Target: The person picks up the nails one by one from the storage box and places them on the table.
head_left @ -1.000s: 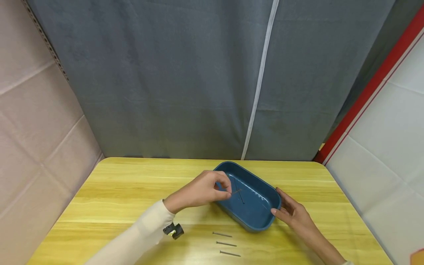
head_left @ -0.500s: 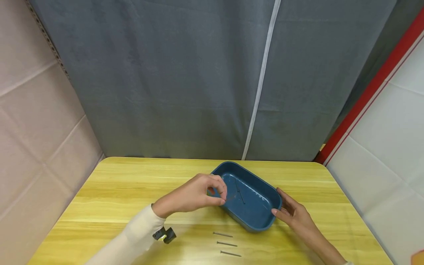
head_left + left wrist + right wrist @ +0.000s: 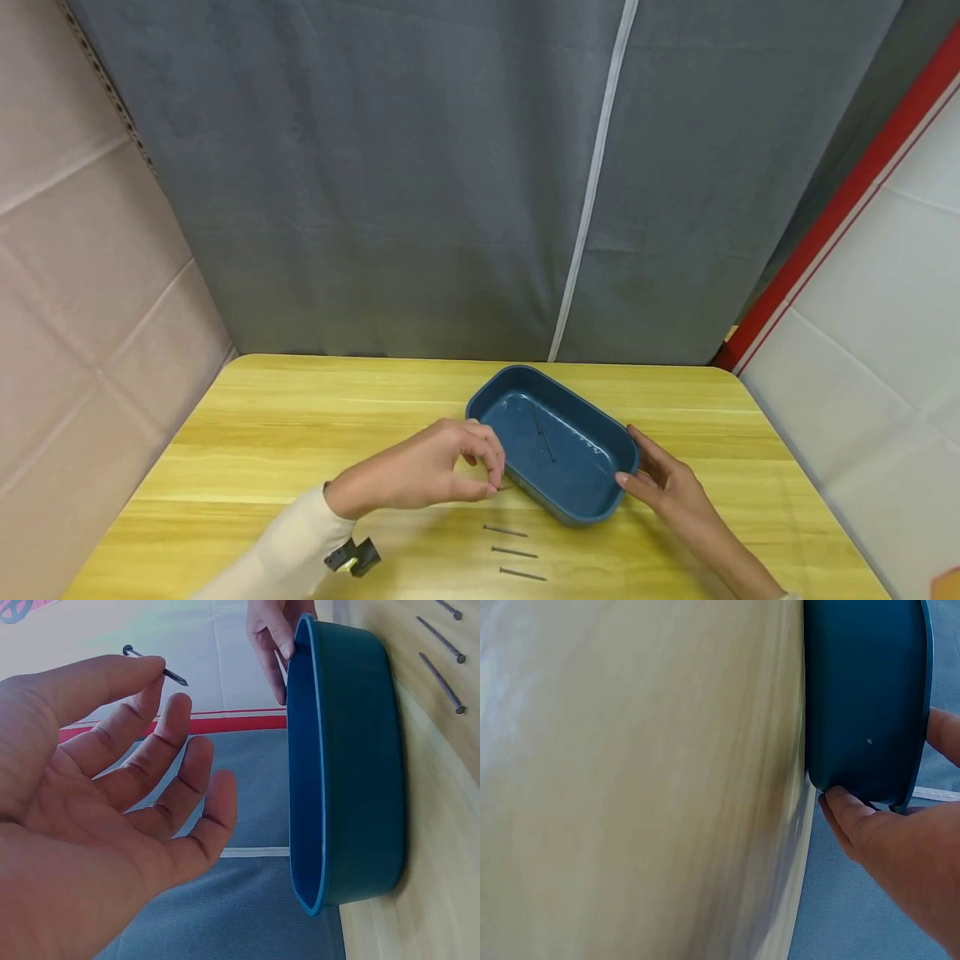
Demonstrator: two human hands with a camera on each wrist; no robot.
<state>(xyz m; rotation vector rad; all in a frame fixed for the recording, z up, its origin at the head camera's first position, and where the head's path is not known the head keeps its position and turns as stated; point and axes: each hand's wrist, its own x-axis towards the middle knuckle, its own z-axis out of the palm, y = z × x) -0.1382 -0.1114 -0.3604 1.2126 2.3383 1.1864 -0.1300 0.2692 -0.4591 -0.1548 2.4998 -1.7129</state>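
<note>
My left hand [image 3: 427, 467] pinches a nail [image 3: 177, 677] between thumb and forefinger, its other fingers loosely bent. That hand is at the near left side of a blue rectangular bin [image 3: 581, 479]. Two dark nails [image 3: 549, 447] lie on the bin's floor. At the bin's right end, my right hand [image 3: 663, 483] holds the corner, with the thumb at the rim and fingers along the outer wall. In front of the bin, three more nails [image 3: 514, 552] lie in a row on the table, roughly parallel.
The yellow wood-grain table [image 3: 337, 400] ends at a grey curtain [image 3: 390, 208] behind. Pale fabric walls [image 3: 97, 275] rise at both sides, and a red strip [image 3: 832, 204] runs along the right one.
My left hand, pinching the nail, has moved from over the bin back toward me and to the left, past the near rim. The right hand has stayed on the bin's corner.
</note>
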